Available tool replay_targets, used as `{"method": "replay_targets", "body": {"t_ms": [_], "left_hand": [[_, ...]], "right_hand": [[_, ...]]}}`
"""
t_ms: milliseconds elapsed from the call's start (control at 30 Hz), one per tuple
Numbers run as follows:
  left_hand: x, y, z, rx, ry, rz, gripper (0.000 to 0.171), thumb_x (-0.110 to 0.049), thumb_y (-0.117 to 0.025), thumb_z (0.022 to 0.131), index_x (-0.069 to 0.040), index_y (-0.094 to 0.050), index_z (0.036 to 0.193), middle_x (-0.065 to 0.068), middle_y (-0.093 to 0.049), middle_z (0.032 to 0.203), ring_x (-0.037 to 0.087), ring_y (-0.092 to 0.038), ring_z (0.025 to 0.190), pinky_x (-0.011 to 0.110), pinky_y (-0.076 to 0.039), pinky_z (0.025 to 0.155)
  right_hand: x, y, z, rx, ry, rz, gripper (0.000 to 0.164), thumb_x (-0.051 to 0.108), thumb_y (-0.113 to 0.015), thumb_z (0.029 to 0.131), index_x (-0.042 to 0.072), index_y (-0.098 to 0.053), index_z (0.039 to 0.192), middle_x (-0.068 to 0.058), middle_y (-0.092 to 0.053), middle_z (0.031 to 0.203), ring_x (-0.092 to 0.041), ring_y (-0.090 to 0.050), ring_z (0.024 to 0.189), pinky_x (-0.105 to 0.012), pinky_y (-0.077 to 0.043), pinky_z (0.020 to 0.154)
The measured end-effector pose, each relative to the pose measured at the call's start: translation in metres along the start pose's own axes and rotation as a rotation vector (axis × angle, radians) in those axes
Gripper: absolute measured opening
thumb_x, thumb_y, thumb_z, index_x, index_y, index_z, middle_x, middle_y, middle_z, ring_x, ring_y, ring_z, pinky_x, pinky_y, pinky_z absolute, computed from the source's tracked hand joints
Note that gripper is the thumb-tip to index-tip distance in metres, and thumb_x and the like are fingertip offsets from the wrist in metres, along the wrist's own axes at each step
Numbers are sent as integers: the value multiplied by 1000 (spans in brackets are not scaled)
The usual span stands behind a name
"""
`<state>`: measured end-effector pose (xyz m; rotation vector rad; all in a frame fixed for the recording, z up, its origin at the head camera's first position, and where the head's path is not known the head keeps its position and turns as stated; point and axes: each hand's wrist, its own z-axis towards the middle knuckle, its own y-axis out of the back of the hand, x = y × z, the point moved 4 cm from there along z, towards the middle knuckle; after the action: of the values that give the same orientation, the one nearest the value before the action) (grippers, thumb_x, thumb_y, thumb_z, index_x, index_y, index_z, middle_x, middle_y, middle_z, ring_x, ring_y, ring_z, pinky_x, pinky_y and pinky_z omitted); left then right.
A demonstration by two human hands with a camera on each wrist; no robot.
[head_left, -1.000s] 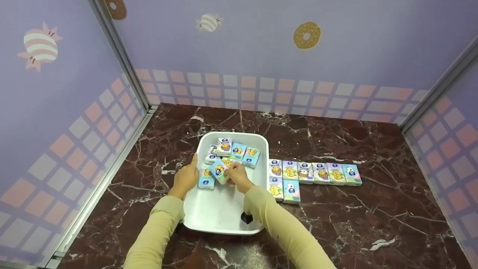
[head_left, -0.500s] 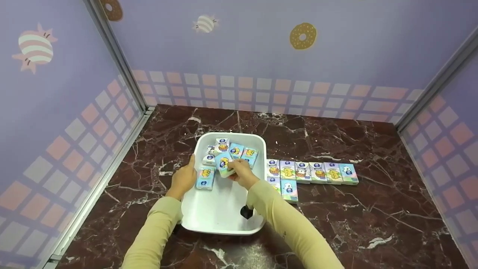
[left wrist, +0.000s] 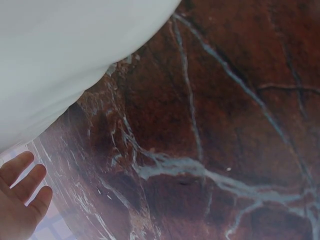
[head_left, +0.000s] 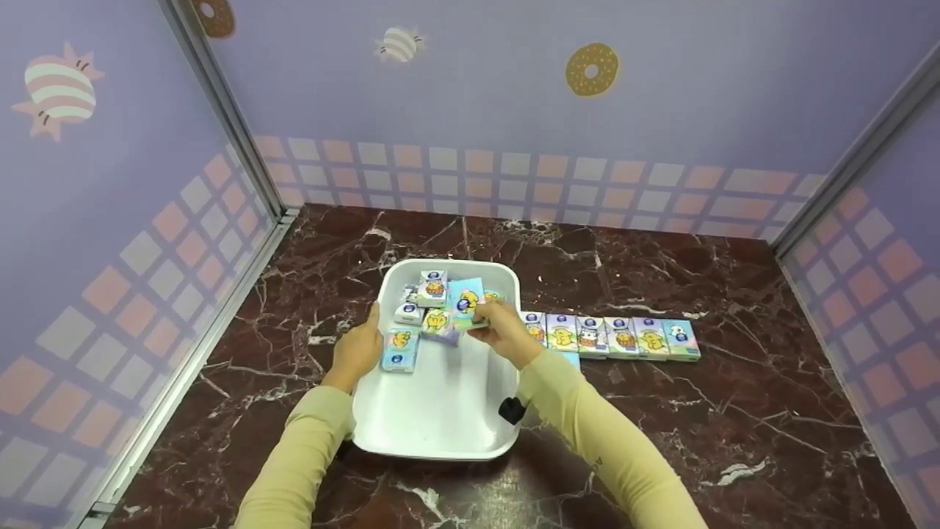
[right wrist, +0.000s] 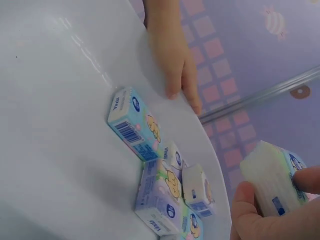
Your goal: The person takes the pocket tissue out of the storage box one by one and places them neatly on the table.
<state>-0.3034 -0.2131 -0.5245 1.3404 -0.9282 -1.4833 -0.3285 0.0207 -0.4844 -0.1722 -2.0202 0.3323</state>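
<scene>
My right hand pinches a small blue tissue pack above the far part of the white tray. The right wrist view shows the pack's pale end between the thumb and a finger, raised above the rim. My left hand rests at the tray's left rim, its thumb and forefinger extended along it. Several of its fingers reach straight out beside the tray in the left wrist view. More tissue packs lie in the tray, including a blue one and a purple one.
Right of the tray, several tissue packs lie side by side in a row on the dark marbled tabletop. A second row in front is mostly hidden by the right arm. Patterned walls enclose the back and sides.
My right hand has lifted the blue tissue pack and carried it to the right and away from me, uncovering a purple pack. The left hand has stayed at the rim.
</scene>
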Motion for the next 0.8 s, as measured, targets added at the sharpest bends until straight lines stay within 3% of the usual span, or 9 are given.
{"method": "replay_targets", "body": {"t_ms": [133,267,433,633,800], "left_hand": [[1,0,0,8,1,-4,51,-13,-41,89,-5,-29,138,14,-53,60,26,-47,48,42,-39,48],[2,0,0,32,15,-9,51,-14,-39,90,-6,-26,139,15,-54,61,25,-47,49,42,-39,49],[3,-1,0,36,14,2,52,-15,-40,90,-5,-26,139,17,-56,66,29,-52,53,45,-41,53],[1,-2,-1,21,6,-3,51,-14,-40,90,-6,-27,139,17,-56,65,30,-53,54,46,-42,54],[1,-3,1,26,7,-2,52,-14,-40,89,-5,-26,139,16,-54,63,28,-50,52,44,-41,53]], "right_hand": [[10,8,-6,25,44,21,21,-10,-41,67,4,-38,83,-10,-50,84,-16,-52,63,-27,-46,58],[16,19,-11,22,97,-11,43,-11,-43,68,2,-37,109,-13,-49,92,-17,-55,63,-27,-48,59],[20,36,-16,28,195,-53,71,-13,-45,70,17,-31,133,-10,-42,95,-15,-50,67,-34,-50,69],[18,60,-24,23,300,-90,84,-14,-44,72,35,-25,137,-5,-33,80,-14,-38,65,-47,-47,80],[15,82,-29,-6,355,-127,76,-11,-44,73,32,-32,134,-3,-31,76,-14,-39,62,-43,-50,73]]}}
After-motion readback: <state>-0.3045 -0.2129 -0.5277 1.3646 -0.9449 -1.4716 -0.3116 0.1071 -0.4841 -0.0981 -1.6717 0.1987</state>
